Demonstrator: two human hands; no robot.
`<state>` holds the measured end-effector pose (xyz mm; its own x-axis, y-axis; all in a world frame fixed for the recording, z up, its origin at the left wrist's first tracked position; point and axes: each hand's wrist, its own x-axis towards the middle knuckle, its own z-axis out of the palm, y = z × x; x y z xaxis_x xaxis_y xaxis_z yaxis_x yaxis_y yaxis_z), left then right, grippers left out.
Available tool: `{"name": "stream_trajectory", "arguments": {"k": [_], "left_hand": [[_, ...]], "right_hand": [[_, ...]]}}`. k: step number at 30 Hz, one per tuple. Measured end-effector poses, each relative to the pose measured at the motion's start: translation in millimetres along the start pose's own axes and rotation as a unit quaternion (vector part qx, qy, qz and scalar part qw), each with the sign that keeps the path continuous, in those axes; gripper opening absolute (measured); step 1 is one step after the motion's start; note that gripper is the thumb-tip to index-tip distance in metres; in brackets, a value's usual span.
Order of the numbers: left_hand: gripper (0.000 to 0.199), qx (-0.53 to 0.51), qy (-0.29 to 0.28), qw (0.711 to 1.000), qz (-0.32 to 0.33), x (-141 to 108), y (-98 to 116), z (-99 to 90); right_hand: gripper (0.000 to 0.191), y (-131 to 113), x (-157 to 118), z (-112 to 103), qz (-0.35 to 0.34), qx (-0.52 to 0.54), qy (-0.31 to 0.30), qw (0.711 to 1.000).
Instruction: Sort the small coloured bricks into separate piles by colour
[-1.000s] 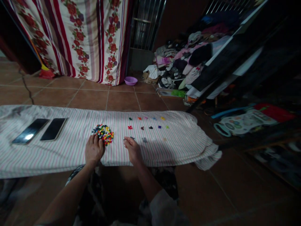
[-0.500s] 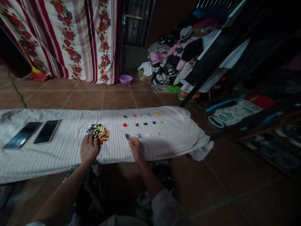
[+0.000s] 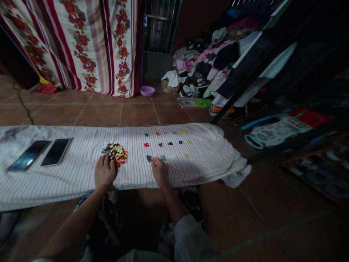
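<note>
- Left hand (image 3: 105,171) laid palm down at the near left edge of the mixed bead pile (image 3: 117,153); beads touched by the fingers, grip unclenched. Anything hidden under the fingertips cannot be made out.
- Right hand (image 3: 160,171) set just right of the dark grey cluster (image 3: 149,158), thumb and finger brought together at its side; whether a bead is grasped cannot be discerned.
- Risk, judged: the grey cluster could be scattered if it is nudged by the fingertips. The light grey cluster (image 3: 163,157), close beyond the hand, could be brushed by the knuckles.
- Risk, judged: beads could be rolled out of the pile if the left hand is dragged, or if the striped cloth (image 3: 81,171) on the counter is pulled.
- Middle row, left to right: red cluster (image 3: 146,145), brown, black, blue, lime. Dim light could cause similar dark colours to be confused.
- Bead pile and clusters all laid loose on the cloth; no container used there.
- Beyond, on the floor: purple basin (image 3: 147,91), contents not discernible; cardboard box (image 3: 169,87), its top partly covered by white fabric (image 3: 173,78), inside not seen.
</note>
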<state>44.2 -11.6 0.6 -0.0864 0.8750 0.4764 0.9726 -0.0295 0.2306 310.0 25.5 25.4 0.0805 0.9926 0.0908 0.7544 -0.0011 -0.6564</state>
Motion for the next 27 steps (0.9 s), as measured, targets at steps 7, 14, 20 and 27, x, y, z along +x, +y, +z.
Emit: {"name": "stream_trajectory", "arguments": {"k": [7, 14, 20, 27], "left_hand": [[0.042, -0.06, 0.021, 0.997, -0.038, 1, 3, -1.9], [0.045, -0.056, 0.008, 0.996, -0.068, 0, 2, 2.3], [0.049, -0.051, 0.046, 0.993, -0.093, 0, 4, 7.1], [0.046, -0.047, 0.066, 0.993, -0.086, -1, 4, 10.2]], "right_hand": [[0.028, 9, -2, 2, -0.015, 0.022, -0.004, 1.0], [0.028, 13, -3, 4, -0.026, 0.037, 0.0, 0.999], [0.03, 16, -6, 4, -0.027, 0.073, 0.052, 0.996], [0.027, -5, -18, 15, -0.124, 0.081, 0.029, 0.989]]}}
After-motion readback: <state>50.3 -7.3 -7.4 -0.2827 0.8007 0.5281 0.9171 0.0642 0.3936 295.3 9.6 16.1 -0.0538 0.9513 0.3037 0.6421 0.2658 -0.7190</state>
